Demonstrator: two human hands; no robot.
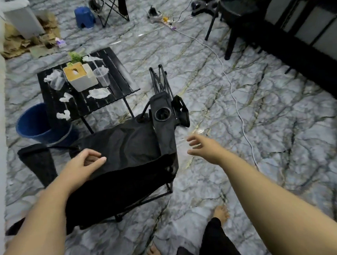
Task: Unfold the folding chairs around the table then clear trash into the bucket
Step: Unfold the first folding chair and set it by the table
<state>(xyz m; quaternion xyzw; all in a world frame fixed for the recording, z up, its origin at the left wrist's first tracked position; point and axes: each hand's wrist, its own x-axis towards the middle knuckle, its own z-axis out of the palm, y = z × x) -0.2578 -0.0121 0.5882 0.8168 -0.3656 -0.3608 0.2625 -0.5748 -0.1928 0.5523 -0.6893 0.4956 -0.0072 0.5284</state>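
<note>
Marbled grey flooring (260, 103) runs under everything, with a low black slatted table (121, 71) standing on it toward the upper left. Just in front of the table, nearer the person, stands an opened black folding chair (125, 145), its seat fabric spread wide and its armrest cup holder (162, 114) facing up. The left hand (83, 163) rests on the top edge of the chair's backrest fabric, fingers (101, 159) curled loosely with the thumb and forefinger nearly meeting on the cloth; whether they actually pinch it cannot be told. The right hand (202, 147) hangs in the air just right of the chair, fingers spread and slightly bent, holding nothing and clear of the fabric. A second folding chair (159, 79), collapsed into a bundle of black legs, stands beside the table's right edge, just beyond the opened chair's armrest. On the table sit a white tissue box (81, 77), two clear plastic cups (102, 76), a small green plant (75, 57) and several crumpled white tissues (98, 93). A blue bucket (34, 124) stands on the floor against the table's left front corner. A white cable (229, 81) snakes across the floor well to the table's right.
</note>
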